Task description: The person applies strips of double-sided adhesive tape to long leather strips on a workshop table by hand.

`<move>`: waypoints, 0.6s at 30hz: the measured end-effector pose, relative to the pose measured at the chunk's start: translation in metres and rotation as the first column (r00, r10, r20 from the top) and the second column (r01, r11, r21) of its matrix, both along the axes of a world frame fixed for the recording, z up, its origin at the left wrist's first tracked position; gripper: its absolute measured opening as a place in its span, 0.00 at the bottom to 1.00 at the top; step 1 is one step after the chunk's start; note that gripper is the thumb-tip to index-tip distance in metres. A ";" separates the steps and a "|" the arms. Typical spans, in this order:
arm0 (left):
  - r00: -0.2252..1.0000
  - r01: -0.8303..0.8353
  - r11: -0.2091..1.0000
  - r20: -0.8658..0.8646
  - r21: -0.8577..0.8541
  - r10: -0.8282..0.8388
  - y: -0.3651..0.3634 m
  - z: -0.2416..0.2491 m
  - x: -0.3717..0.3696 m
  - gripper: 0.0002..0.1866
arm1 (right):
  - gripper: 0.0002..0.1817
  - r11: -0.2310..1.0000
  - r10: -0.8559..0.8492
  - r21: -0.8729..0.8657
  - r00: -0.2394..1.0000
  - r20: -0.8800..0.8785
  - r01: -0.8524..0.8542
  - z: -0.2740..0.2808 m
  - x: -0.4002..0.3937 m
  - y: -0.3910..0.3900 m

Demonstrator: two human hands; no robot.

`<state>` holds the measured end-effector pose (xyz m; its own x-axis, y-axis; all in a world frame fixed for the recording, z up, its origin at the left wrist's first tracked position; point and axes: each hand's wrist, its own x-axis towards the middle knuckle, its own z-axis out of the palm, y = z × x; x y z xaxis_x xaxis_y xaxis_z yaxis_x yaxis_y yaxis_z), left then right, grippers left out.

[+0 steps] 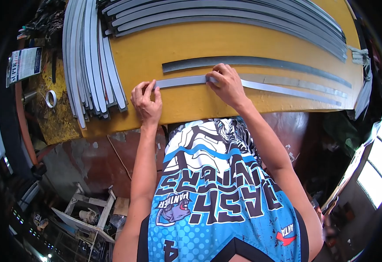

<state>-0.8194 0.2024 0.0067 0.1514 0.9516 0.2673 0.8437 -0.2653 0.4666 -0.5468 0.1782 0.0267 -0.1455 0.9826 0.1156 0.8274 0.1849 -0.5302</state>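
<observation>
A long light grey strip (180,81) lies across the yellow table top in front of me. At its left end, my left hand (147,102) has thumb and fingertips closed on the tip. My right hand (228,85) is bent over the same strip further along, fingers pinched on it near a small dark piece that its fingertips partly hide. To the right the strip runs on toward the table's right side. Just beyond my hands lies a separate dark grey strip (252,62), and a faint pale band (287,81) shows between the two.
Stacked grey strips (95,56) lie lengthwise at the left, and another bundle (226,15) curves along the far side of the yellow table (147,48). A white tape roll (50,99) and a labelled plastic packet (24,65) are at far left. A wooden stool frame (88,209) stands below.
</observation>
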 end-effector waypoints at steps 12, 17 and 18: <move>0.969 0.227 0.973 0.096 0.033 -0.229 -0.020 0.002 0.111 0.13 | 0.07 0.999 -0.015 0.032 0.999 0.029 0.014 -0.007 -0.003 0.001; 0.973 0.218 0.974 0.065 0.058 -0.221 -0.020 -0.002 0.116 0.12 | 0.10 0.999 0.022 0.036 0.999 -0.045 -0.020 -0.003 0.010 0.000; 0.973 0.218 0.974 0.062 0.061 -0.221 -0.020 -0.002 0.116 0.12 | 0.12 1.000 0.017 0.019 0.995 -0.099 -0.016 0.001 0.013 -0.002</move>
